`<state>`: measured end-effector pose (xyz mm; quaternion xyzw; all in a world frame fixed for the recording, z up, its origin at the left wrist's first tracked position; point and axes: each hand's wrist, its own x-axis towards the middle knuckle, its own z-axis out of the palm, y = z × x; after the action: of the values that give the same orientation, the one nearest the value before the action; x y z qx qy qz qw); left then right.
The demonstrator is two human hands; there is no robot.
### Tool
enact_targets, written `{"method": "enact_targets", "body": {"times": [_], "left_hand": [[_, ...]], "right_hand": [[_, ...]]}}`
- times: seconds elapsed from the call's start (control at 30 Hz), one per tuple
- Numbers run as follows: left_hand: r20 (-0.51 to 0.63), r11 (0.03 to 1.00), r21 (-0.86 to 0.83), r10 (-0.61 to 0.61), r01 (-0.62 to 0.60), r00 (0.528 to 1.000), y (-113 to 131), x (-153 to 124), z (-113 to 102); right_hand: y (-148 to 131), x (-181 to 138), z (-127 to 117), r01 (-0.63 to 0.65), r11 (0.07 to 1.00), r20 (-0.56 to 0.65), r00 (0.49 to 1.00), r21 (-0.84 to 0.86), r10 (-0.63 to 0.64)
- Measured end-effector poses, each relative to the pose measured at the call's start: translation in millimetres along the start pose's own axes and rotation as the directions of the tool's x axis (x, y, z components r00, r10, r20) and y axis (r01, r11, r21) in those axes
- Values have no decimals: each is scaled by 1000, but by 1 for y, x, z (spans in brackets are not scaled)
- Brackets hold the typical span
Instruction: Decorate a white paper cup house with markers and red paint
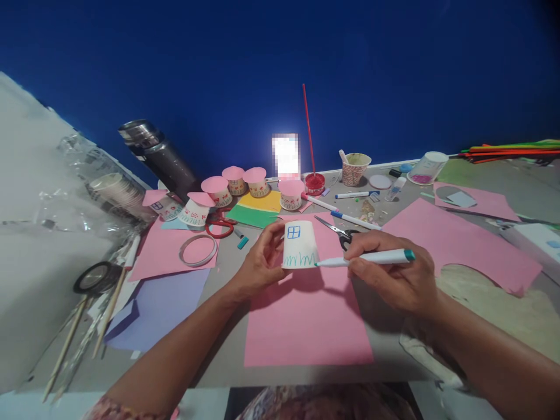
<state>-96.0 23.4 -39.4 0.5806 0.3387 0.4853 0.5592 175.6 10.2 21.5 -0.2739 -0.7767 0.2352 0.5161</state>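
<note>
An upside-down white paper cup (300, 245) is gripped in my left hand (262, 256), above a pink paper sheet (306, 332). A blue window is drawn near its top, and green grass strokes run along its wide lower rim. My right hand (394, 274) holds a white marker (376, 257) with a green end; its green tip meets the cup at the right end of the grass. Black-handled scissors (339, 228) lie behind the marker, their handles partly hidden by my right hand.
Several decorated cups with pink paper tops (216, 189) stand at the back left, near a dark flask (161, 157). Red-handled scissors (220, 226) and a tape roll (198, 251) lie left. A patterned cup (355, 170) and capped markers (356, 195) are behind; cut pink paper (464, 245) lies right.
</note>
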Motion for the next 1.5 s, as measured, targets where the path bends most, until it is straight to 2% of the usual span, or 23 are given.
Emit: {"method": "enact_targets", "body": {"times": [0.1, 0.2, 0.27, 0.4, 0.5, 0.6, 0.67, 0.8, 0.87, 0.93, 1.07, 1.17, 1.3, 1.5], "left_hand": [[-9, 999, -33, -25, 25, 1000, 6, 1, 4], [-3, 994, -74, -75, 75, 997, 13, 0, 8], [19, 988, -98, -120, 121, 993, 17, -2, 12], [70, 978, -104, -175, 182, 982, 19, -7, 19], [105, 984, -61, -162, 169, 981, 17, -8, 19], [144, 997, 39, -70, 65, 987, 20, -6, 11], [158, 985, 170, 1, -28, 988, 25, -5, 4], [241, 835, 532, 9, -140, 970, 33, -5, -1], [262, 760, 621, 28, -191, 965, 33, -5, 1], [235, 737, 643, 69, -208, 970, 30, -4, 3], [131, 776, 613, 86, -148, 988, 24, -2, 2], [89, 809, 577, 74, -112, 993, 22, -2, 0], [82, 822, 562, 53, -90, 995, 23, -2, 0], [108, 812, 574, 55, -107, 993, 23, -3, 2]], "right_hand": [[3, -3, 1, -42, 999, -82, 996, 20, 44], [9, -3, 4, -130, 989, -139, 983, -75, 119], [14, -1, 6, -157, 978, -73, 986, -137, 148], [21, 1, 8, -126, 976, 113, 983, -179, 148], [24, 0, 9, -92, 971, 163, 978, -223, 130], [26, -1, 9, -32, 956, 185, 979, -292, 89], [27, -1, 9, 9, 937, 216, 974, -349, 71], [28, -1, 12, 41, 923, 307, 948, -382, 84], [28, 0, 12, 39, 928, 326, 941, -371, 91], [29, 1, 10, 50, 940, 299, 953, -337, 56], [24, 3, 3, 139, 967, 109, 987, -215, -118], [16, 2, 1, 166, 984, 20, 986, -67, -165], [8, 1, 4, 142, 987, 85, 985, 79, -149], [4, 3, 8, 80, 994, 104, 991, 79, -88]]}}
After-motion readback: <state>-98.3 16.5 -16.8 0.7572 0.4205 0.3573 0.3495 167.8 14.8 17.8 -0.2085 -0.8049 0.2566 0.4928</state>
